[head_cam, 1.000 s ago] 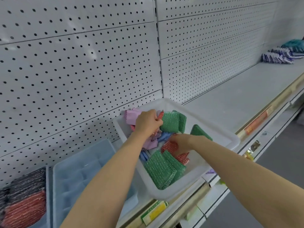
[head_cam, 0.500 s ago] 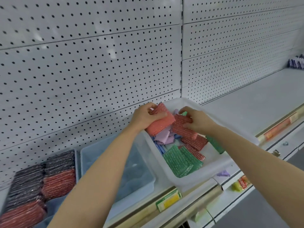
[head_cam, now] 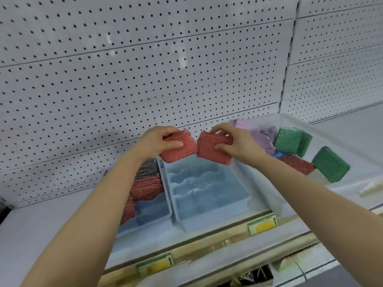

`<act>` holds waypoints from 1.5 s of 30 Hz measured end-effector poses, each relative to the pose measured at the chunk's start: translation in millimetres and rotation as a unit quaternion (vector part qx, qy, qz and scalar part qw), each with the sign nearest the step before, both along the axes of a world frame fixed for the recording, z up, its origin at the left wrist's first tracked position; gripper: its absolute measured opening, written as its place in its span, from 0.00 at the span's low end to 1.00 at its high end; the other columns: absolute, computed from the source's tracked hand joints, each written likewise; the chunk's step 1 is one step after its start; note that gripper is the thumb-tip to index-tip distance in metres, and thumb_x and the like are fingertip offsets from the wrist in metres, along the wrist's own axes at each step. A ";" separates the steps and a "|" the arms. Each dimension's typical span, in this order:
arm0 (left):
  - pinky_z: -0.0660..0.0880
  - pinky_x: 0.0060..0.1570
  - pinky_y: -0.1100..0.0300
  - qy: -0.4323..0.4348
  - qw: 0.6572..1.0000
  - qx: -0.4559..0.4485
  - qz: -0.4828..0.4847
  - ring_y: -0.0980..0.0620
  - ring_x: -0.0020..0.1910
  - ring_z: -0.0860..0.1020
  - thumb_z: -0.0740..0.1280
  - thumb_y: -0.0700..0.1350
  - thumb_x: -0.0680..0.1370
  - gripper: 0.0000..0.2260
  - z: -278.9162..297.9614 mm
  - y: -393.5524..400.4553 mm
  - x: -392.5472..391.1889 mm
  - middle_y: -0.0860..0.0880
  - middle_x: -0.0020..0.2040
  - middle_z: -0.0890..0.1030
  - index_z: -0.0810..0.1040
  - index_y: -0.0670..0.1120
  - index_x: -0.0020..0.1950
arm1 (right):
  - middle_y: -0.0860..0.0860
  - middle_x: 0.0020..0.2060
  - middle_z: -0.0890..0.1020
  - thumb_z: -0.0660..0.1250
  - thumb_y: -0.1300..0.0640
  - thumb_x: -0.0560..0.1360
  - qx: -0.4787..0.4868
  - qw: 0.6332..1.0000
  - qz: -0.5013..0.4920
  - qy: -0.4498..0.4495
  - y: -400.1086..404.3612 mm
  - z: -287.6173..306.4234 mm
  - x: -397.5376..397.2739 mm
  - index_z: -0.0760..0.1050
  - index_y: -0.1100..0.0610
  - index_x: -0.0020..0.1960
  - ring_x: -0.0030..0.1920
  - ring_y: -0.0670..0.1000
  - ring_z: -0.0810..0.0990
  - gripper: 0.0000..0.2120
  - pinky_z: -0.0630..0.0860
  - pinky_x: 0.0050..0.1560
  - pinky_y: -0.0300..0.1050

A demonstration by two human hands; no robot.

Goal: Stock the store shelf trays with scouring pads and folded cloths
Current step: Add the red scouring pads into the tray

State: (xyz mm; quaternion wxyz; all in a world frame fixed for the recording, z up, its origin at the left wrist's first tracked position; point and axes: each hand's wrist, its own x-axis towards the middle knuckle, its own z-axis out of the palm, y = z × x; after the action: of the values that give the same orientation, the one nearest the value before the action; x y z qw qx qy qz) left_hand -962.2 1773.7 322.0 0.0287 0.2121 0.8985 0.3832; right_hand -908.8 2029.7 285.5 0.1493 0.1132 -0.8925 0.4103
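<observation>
Right around the middle of the frame, the left hand [head_cam: 158,140] is gripping a red scouring pad [head_cam: 179,150] while the right hand [head_cam: 234,141] is pinching another red pad [head_cam: 213,150], edges touching, above the empty blue divided tray [head_cam: 209,193]. Over at the right, green pads [head_cam: 290,141] and lilac cloths [head_cam: 257,133] are sitting in the white bin [head_cam: 290,200]. Lower left, a second blue tray [head_cam: 153,212] is holding stacked red and dark pads [head_cam: 147,183].

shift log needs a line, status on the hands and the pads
Left hand grips one red scouring pad; right hand grips a red pad stack. Both above the empty blue tray. Nothing in the way.
</observation>
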 end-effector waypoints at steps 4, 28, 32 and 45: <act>0.73 0.58 0.61 -0.020 0.996 -0.067 0.046 0.58 0.55 0.76 0.72 0.48 0.75 0.12 -8.1 -76.4 13.8 0.62 0.51 0.78 0.79 0.56 0.57 | 0.47 0.46 0.80 0.70 0.64 0.71 -0.004 0.999 0.051 -0.013 -50.2 -11.2 1.3 0.76 0.49 0.57 0.44 0.49 0.80 0.18 0.77 0.50 0.44; 0.70 0.57 0.51 0.164 0.949 -0.216 0.161 0.46 0.56 0.72 0.74 0.48 0.72 0.16 -166.4 -169.5 79.9 0.52 0.56 0.77 0.79 0.50 0.59 | 0.45 0.46 0.81 0.68 0.64 0.71 0.065 0.989 0.116 -0.063 -213.9 -74.3 -13.1 0.77 0.47 0.57 0.45 0.49 0.79 0.18 0.77 0.48 0.47; 0.50 0.75 0.48 0.124 0.933 -0.300 0.152 0.46 0.78 0.52 0.69 0.49 0.76 0.37 -168.3 -171.4 81.1 0.50 0.79 0.55 0.53 0.47 0.79 | 0.48 0.51 0.82 0.64 0.66 0.70 0.164 0.981 0.090 -0.049 -217.9 -81.4 -17.1 0.75 0.48 0.58 0.49 0.52 0.79 0.20 0.75 0.44 0.44; 0.45 0.76 0.45 0.101 0.890 -0.443 0.046 0.45 0.78 0.38 0.56 0.60 0.81 0.36 -177.1 -184.1 55.3 0.49 0.79 0.37 0.34 0.51 0.78 | 0.60 0.65 0.72 0.67 0.66 0.66 0.408 0.907 0.084 0.069 -226.7 -125.3 -30.0 0.71 0.54 0.68 0.64 0.63 0.70 0.31 0.71 0.64 0.58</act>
State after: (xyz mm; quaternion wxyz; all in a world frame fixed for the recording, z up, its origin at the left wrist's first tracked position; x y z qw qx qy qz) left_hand -906.9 1589.6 144.9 0.0110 0.1732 0.9818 -0.0770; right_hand -938.8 1803.0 160.2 0.1159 0.2667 -0.9567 0.0127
